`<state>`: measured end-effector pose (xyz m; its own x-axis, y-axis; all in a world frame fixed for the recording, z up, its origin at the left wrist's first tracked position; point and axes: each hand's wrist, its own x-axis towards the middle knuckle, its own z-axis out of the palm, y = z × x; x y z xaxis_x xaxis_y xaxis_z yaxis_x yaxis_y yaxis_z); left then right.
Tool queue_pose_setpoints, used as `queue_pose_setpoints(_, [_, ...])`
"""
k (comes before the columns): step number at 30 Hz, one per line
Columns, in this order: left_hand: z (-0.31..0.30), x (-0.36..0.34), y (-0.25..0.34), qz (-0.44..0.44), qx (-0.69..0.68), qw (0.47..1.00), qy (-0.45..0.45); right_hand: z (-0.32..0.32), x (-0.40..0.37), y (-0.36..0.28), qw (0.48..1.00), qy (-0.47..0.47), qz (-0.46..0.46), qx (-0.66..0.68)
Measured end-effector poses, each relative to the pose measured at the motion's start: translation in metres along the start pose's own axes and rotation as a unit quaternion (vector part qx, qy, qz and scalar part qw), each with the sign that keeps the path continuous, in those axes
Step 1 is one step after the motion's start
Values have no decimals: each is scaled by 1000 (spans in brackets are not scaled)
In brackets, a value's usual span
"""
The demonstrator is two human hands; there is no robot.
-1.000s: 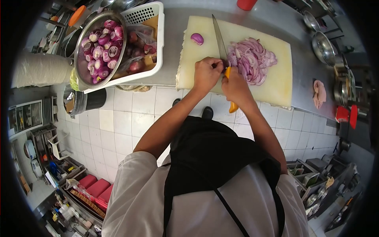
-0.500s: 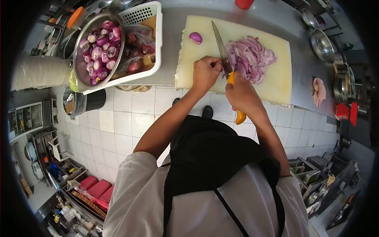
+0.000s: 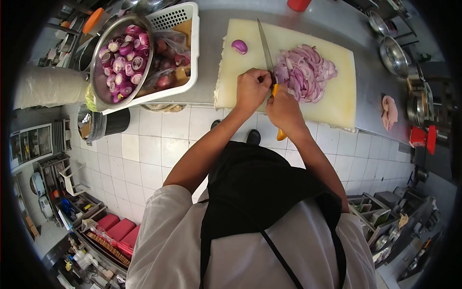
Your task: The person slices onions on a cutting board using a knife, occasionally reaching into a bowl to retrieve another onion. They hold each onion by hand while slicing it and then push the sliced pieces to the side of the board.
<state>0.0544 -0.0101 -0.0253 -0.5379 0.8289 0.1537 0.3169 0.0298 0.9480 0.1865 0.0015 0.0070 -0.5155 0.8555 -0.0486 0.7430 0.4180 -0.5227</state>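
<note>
My right hand (image 3: 284, 111) is wrapped round the orange handle of a long kitchen knife (image 3: 265, 45). Its blade points away from me across the white cutting board (image 3: 337, 108). Close against the left side of the blade, my left hand (image 3: 252, 89) has its fingers curled in on a piece of red onion, almost wholly hidden by them. To the right of the blade lies a loose heap of sliced red onion (image 3: 305, 72). A peeled onion half (image 3: 239, 46) rests apart near the board's far left corner.
Left of the board, a steel colander (image 3: 149, 60) of peeled onions leans on a white crate (image 3: 194, 48) with bagged onions. A red container (image 3: 298, 5) stands at the back. Right of the board lies a pinkish cloth (image 3: 389, 112), with steel bowls (image 3: 393, 55) beyond.
My right hand and the knife have moved left and the handle has swung inward, bringing the blade closer to my left hand. My left hand has barely moved.
</note>
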Motion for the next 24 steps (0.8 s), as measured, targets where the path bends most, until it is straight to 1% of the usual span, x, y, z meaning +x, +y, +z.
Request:
queue_pose_setpoints(3, [1,0,5,4,32,999,-4,-21,18,-3,980,-114,129,102])
queue_pose_setpoints(6, [8,2,0,48,32,998,10,-52,22,-13,969,-112,165,148])
queue_pose_setpoints(7, [7,1,2,42,30,999,-2,-45,22,-1,983,-69,127,117])
queue_pose_setpoints(10, [-5,7,8,39,32,999,0,-57,13,-4,976,-66,140,154])
queue_pose_setpoints(12, [-17,29,0,85,31,995,41,-60,2,-15,966,-85,164,182])
queue_pose_setpoints(13, [-24,39,9,89,73,990,81,-60,-3,-19,960,-94,177,195])
queue_pose_setpoints(16, [-37,71,3,155,177,964,125,-29,-17,-13,966,-95,142,195])
queue_pose_setpoints(19, [-38,84,-12,135,198,966,98,-6,-20,-1,972,-91,134,170])
queue_pose_setpoints(20, [-40,84,-17,135,200,967,77,-1,-21,4,975,-87,131,160])
queue_pose_setpoints(24, [-45,67,-13,127,184,974,-25,-20,-23,9,975,-70,154,145])
